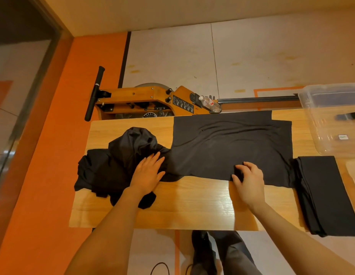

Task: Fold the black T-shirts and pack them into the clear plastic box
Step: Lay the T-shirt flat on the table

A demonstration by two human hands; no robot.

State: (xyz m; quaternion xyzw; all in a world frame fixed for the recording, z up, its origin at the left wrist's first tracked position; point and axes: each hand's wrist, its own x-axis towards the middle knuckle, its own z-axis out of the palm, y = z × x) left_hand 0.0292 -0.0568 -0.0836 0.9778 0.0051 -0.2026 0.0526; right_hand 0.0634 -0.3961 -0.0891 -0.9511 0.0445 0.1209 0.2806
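A black T-shirt (228,143) lies spread flat across the middle of the wooden table (192,203). My right hand (250,180) pinches its near edge, fingers curled round a fold of cloth. My left hand (149,171) lies flat, fingers straight, on the shirt's left end where it meets a crumpled pile of black T-shirts (117,161). A folded black T-shirt (323,193) rests at the table's right end. The clear plastic box (331,120) stands at the far right corner, something dark inside it.
Behind the table a wooden rowing machine (145,102) sits on the floor, with a plastic water bottle (210,103) lying on it. An orange wall runs along the left. My legs and shoes (204,253) show below the table's near edge.
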